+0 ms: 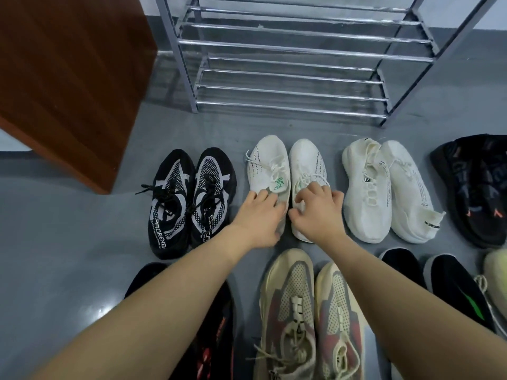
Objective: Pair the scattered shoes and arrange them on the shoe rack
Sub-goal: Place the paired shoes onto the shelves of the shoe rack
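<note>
On the grey floor (pixel 68 242) just short of the shoe rack (pixel 288 78), both hands have reached the white pair with green marks. The left hand (pixel 258 218) curls its fingers into the collar of the left white shoe (pixel 267 163), so its grip is grasping that shoe at the heel end; toe and laces lie beyond the knuckles, pointing at the rack. The right hand (pixel 318 212) does the same on the right white shoe (pixel 307 163), fingers hooked among the laces and collar, thumb down at the inner side. The two shoes stand side by side, touching or nearly so, with the hands close together between them.

Counting the pairs in the far row: one black-and-grey pair (pixel 189 198) to the left, the white pair in hand, one cream knit pair (pixel 384 187) to the right, and dark shoes (pixel 477 187) at the right edge, too cut off to count. In the near row: one beige-and-red pair (pixel 310 308) below the hands, a black shoe with red marks (pixel 216 325) under the left forearm, two black shoes (pixel 439 283) to the right, one with a green stripe, and part of a pale shoe (pixel 496 270) at the edge.

The rack shows two tiers of metal bars. A brown wooden cabinet (pixel 68 78) stands to its left.
</note>
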A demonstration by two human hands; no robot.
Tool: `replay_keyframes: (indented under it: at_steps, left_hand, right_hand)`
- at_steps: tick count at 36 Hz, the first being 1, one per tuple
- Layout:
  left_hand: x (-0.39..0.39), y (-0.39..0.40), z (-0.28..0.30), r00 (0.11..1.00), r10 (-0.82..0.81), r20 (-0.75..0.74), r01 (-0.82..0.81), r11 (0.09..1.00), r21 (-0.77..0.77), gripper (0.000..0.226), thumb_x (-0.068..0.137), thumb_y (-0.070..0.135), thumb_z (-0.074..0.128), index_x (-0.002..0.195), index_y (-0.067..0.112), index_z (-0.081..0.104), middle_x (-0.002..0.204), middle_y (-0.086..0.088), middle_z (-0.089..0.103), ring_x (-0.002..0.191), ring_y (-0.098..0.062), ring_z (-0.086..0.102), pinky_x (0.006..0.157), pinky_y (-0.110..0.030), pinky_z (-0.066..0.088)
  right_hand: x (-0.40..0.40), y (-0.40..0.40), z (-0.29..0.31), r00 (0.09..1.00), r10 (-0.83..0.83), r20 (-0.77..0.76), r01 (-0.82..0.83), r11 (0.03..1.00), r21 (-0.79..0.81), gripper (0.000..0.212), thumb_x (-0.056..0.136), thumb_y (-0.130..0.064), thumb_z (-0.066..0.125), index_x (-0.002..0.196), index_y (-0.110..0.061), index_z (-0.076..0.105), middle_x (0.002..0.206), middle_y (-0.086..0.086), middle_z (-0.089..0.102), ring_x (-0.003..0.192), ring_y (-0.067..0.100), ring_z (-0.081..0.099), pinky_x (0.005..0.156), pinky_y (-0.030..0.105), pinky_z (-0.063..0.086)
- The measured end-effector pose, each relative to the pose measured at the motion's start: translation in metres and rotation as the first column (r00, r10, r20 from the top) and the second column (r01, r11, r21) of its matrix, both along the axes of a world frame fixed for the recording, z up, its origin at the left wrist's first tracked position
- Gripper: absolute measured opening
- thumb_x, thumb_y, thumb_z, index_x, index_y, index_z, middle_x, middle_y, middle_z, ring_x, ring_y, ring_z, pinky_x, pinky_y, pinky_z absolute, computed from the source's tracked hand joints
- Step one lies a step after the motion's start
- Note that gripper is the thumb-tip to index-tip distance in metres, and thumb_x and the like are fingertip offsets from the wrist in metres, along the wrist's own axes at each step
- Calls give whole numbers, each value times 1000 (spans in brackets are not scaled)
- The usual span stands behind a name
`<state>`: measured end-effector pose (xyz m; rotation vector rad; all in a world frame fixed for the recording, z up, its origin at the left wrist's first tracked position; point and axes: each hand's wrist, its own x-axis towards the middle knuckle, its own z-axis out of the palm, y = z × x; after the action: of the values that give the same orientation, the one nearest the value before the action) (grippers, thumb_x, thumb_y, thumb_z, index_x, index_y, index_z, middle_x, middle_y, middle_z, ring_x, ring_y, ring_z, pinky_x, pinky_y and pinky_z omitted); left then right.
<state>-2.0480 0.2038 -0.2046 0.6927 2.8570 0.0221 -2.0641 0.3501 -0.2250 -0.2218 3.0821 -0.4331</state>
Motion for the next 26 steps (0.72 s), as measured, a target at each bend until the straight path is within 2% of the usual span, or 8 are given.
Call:
replay_keyframes:
  at_steps: [4, 10, 16, 21, 26]
  left_hand:
    - [-4, -6, 10, 999, -30, 38, 29, 999, 18, 49, 88, 44, 49, 124, 11, 47, 124, -6, 46, 118, -27, 38, 97, -36, 27]
    - [-2, -21, 55, 991, 43, 130, -50, 997, 50, 43, 95, 35, 43, 130, 9, 44, 127, -8, 45, 122, -26, 37, 98, -35, 28]
    - [-1, -36, 137, 970, 94, 223, -105, 994, 39, 37, 96, 30, 43, 126, 9, 47, 126, -9, 45, 120, -27, 37, 102, -37, 28]
    - [0, -33, 221, 962, 124, 244, -139, 989, 45, 36, 96, 27, 42, 127, 8, 47, 127, -10, 45, 120, -28, 37, 100, -37, 30]
    - [6, -16, 304, 949, 142, 282, -165, 984, 61, 36, 95, 24, 42, 127, 9, 48, 129, -10, 44, 122, -29, 36, 103, -39, 30]
  right_hand:
    - [-10, -3, 15, 1000, -3, 30, 4, 1000, -19, 23, 81, -27, 56, 98, -13, 61, 104, 4, 54, 103, 26, 47, 88, 36, 25]
    - [1, -8, 62, 987, -11, 161, 23, 997, -72, 24, 82, -17, 55, 104, -10, 61, 109, 7, 55, 103, 29, 51, 88, 36, 31]
    - [16, -9, 134, 949, -38, 314, 108, 972, -210, 22, 83, -13, 53, 104, -10, 59, 108, 6, 56, 97, 29, 55, 82, 42, 47]
    - [24, -5, 209, 943, -76, 324, 148, 967, -206, 23, 87, -11, 48, 107, -10, 60, 110, 4, 56, 89, 25, 58, 73, 36, 47]
    - [27, 6, 294, 940, -75, 333, 161, 958, -238, 23, 88, -10, 45, 107, -11, 59, 112, 4, 56, 93, 24, 57, 77, 39, 48]
